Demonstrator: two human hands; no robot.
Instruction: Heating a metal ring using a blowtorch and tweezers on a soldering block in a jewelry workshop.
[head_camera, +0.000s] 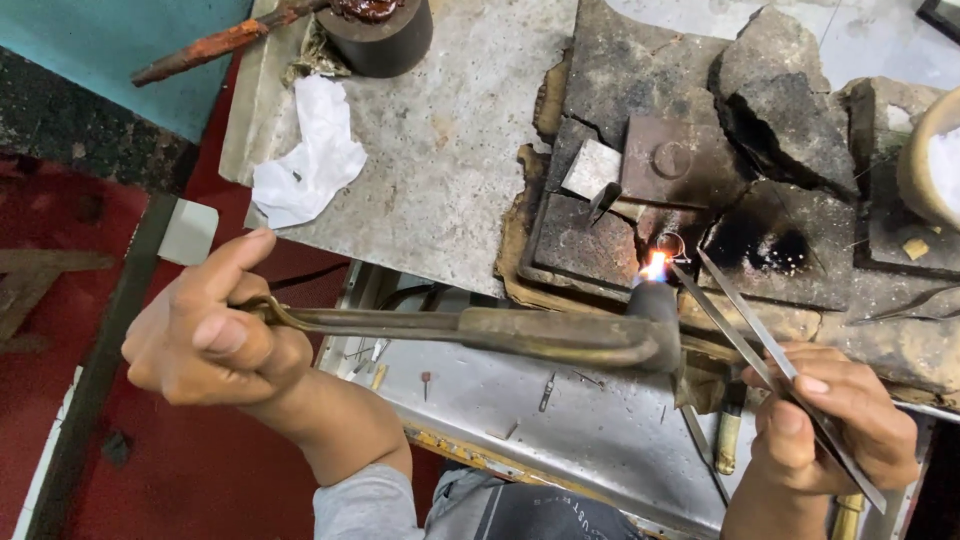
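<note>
The left hand (205, 335) grips the torch (480, 330) pointing right, its flame (655, 265) beside the small ring (670, 243) that the right hand's (825, 425) tweezers (760, 340) reach up-left towards.

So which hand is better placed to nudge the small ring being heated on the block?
Probably the right hand: it holds long tweezers whose tips sit beside the ring at the flame. The left hand grips the torch handle, far back.

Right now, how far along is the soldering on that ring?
Lit and set up: the torch in the left hand burns. In hand: its flame plays on the small ring, steadied by tweezers in the right hand. Heating isn't finished; the ring sits on the charred block.
</note>
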